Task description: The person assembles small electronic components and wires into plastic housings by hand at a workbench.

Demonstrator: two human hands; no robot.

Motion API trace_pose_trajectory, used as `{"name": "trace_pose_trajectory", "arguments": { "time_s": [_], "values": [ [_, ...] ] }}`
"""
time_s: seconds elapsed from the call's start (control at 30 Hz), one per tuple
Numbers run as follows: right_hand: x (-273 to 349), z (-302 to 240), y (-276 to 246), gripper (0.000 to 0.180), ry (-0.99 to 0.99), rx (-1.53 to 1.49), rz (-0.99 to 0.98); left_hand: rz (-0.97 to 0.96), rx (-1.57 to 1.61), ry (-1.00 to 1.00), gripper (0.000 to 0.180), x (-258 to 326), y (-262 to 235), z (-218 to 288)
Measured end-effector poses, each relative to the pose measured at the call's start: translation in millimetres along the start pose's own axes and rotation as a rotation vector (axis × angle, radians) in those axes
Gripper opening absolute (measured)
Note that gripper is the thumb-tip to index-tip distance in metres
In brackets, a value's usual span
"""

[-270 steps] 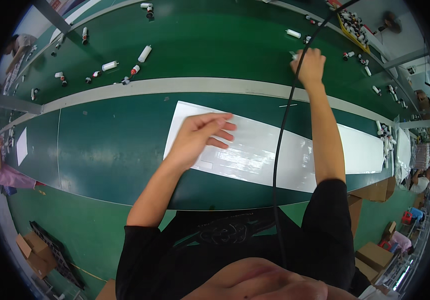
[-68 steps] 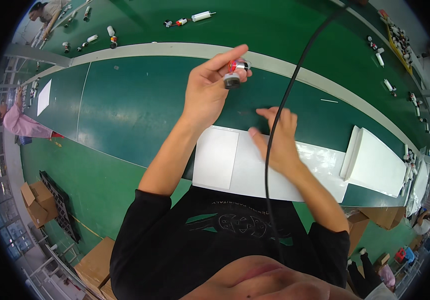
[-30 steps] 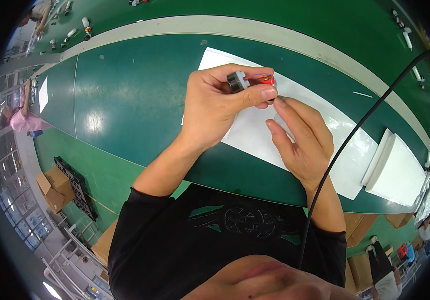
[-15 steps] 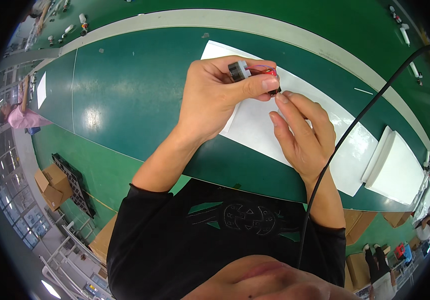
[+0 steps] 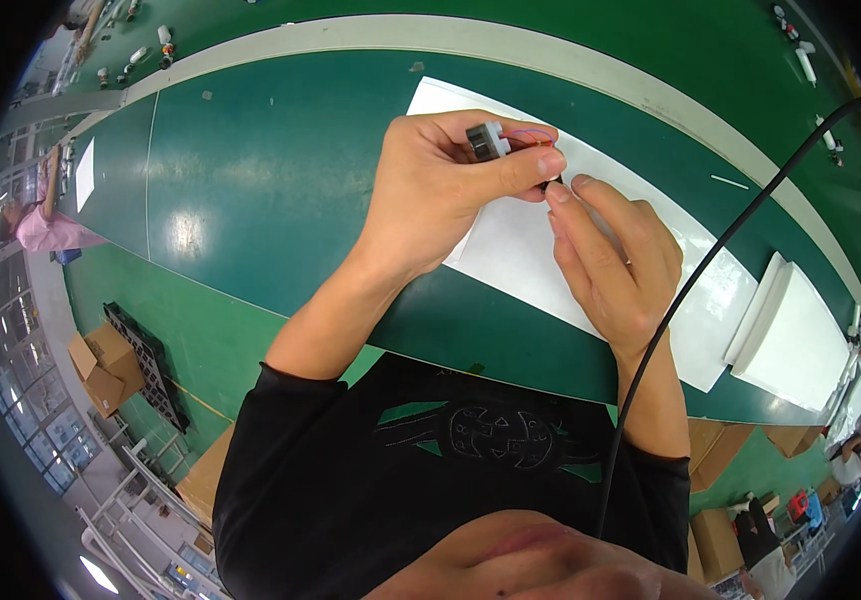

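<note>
My left hand (image 5: 440,185) is closed around a small part with a ridged black-and-grey cylindrical end (image 5: 486,142). Thin wires (image 5: 532,134), red and purple, run from that end toward my fingertips. Thumb and fingers cover most of the part's middle; a dark tip shows just below the thumb. At this tip, the fingers of my right hand (image 5: 618,265) are drawn together with the index fingertip against or very near it. Whatever they pinch is too small or hidden to make out. Both hands are above a white sheet (image 5: 520,250) on the green table (image 5: 280,200).
A stack of white sheets (image 5: 792,335) lies at the table's right end. A thin white strip (image 5: 729,182) rests farther back. A black cable (image 5: 720,235) crosses before my right forearm. Cardboard boxes (image 5: 105,368) stand on the floor; another person in pink (image 5: 50,228) is far left.
My right hand's thumb has tucked in behind its index finger. The part in my left hand has turned slightly and shifted a little right, and less red shows by the thumb.
</note>
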State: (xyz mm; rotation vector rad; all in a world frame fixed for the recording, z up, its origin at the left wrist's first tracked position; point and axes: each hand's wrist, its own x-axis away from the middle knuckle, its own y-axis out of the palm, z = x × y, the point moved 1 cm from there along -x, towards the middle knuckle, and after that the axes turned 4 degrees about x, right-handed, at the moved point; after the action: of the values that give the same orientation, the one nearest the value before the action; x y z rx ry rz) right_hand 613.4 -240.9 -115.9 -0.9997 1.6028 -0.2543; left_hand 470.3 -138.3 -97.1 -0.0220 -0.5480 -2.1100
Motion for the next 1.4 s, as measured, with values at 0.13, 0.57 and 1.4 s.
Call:
{"name": "trace_pose_trajectory", "arguments": {
  "time_s": [0.13, 0.57, 1.4],
  "values": [
    [-12.6, -3.5, -6.7, 0.04, 0.114, 0.003, 0.107, 0.146, -0.156, 0.119, 0.021, -2.3, -9.6, 13.3],
    [-21.2, -47.7, 36.1, 0.008, -0.341, -0.016, -0.589, 0.069, -0.12, -0.123, 0.018, 102.9, -87.4, 23.7],
    [-34.6, -57.8, 39.6, 0.01, -0.579, 0.07, -0.758, 0.141, -0.003, -0.231, 0.022, 99.9, -96.6, 0.3]
  ]
}}
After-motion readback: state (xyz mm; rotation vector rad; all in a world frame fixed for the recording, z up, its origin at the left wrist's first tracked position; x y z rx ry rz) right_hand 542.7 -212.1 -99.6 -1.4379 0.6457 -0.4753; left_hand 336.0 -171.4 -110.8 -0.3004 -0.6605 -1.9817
